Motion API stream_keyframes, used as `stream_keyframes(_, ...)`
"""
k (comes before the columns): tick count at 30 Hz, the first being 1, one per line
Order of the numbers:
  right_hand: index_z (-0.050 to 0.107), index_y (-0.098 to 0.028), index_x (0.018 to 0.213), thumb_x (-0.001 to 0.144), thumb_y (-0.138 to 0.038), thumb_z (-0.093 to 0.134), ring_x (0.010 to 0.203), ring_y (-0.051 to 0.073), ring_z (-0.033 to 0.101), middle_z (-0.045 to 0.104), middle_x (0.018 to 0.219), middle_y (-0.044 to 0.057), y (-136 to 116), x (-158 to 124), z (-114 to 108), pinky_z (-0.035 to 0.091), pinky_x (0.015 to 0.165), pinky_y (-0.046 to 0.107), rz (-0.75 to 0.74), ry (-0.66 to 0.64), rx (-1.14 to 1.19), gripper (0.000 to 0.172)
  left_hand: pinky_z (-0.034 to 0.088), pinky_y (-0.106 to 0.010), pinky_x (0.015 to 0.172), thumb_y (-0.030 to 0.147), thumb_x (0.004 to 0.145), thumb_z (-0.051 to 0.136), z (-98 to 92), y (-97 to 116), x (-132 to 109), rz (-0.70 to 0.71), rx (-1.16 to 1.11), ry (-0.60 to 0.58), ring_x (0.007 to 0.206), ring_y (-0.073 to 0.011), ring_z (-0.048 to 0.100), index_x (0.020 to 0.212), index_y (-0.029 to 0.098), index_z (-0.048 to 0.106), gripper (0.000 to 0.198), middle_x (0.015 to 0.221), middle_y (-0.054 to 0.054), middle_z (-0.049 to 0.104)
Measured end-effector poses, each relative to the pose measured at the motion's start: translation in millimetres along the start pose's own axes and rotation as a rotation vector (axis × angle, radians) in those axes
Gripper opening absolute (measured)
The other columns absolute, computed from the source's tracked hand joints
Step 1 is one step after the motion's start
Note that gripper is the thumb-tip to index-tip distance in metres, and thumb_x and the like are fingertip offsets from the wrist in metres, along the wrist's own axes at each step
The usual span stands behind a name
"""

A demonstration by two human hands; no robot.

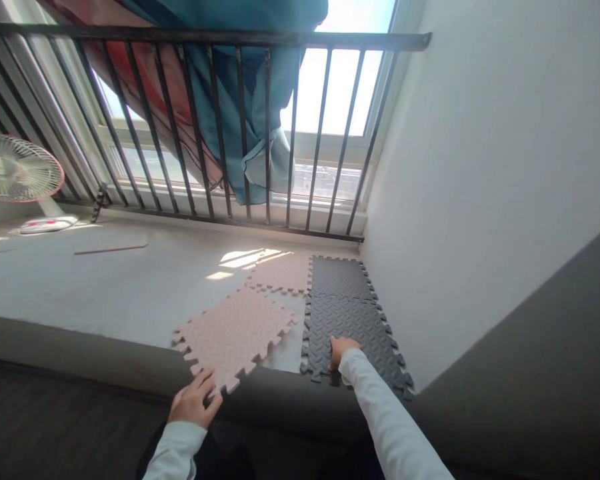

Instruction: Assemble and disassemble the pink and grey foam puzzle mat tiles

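My left hand (194,401) is closed on the near corner of a pink foam mat tile (237,330), fingers on top. That tile lies askew, its near corner jutting past the ledge edge. On a black foam mat tile (357,327) rests my right hand (344,351), fingers curled and pressed to its surface near the front. Behind it a second black foam tile (341,279) adjoins it in line along the wall. Another pink foam tile (285,272) sits at the back against the black ones. Part of the bare ledge shows between the askew tile and the near black tile.
The raised grey ledge (80,287) ends in a drop toward me. A white wall (480,167) rises at right. Black railings (220,133) stand at the back before a window and blue curtain (250,87). A fan (17,175) and a thin stick (111,250) are at left.
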State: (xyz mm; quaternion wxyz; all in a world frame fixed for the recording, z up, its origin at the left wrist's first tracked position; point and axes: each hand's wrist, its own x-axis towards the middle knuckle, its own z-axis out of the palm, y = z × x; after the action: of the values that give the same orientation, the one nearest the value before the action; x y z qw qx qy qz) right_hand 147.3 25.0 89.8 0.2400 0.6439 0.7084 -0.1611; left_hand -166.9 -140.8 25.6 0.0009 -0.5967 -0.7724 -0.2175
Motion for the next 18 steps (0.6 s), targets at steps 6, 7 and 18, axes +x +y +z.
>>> stream_keyframes(6, 0.031, -0.023, 0.131, 0.052, -0.038, 0.074, 0.111, 0.029, 0.047, 0.048, 0.125, 0.014, -0.7, -1.6, -0.8, 0.043, 0.086, 0.046, -0.002, -0.012, -0.011, 0.091, 0.046, -0.027, 0.084, 0.045, 0.067, 0.044, -43.2, -30.1, 5.9, -0.359, -0.423, 0.262, 0.095, -0.018, 0.056, 0.062, 0.024, 0.054, 0.024, 0.1, 0.002, 0.064)
stream_keyframes(7, 0.031, -0.022, 0.132, 0.052, -0.038, 0.074, 0.111, 0.029, 0.047, 0.048, 0.125, 0.015, -0.6, -1.5, -0.7, 0.044, 0.086, 0.045, -0.003, -0.012, -0.014, 0.091, 0.045, -0.028, 0.086, 0.048, 0.066, 0.045, -51.3, -31.0, 7.9, -0.45, -0.481, 0.286, 0.096, -0.0192, 0.056, 0.067, 0.024, 0.056, 0.026, 0.101, 0.002, 0.063)
stream_keyframes(18, 0.028, -0.022, 0.133, 0.053, -0.038, 0.073, 0.111, 0.03, 0.047, 0.048, 0.125, 0.014, -1.5, -3.7, -1.0, 0.044, 0.086, 0.046, 0.002, -0.007, -0.014, 0.093, 0.047, -0.028, 0.08, 0.045, 0.054, 0.058, -112.2, -34.5, 55.8, -0.705, -0.696, 0.555, 0.088, -0.0196, 0.058, 0.082, 0.022, 0.067, 0.038, 0.088, 0.001, 0.068)
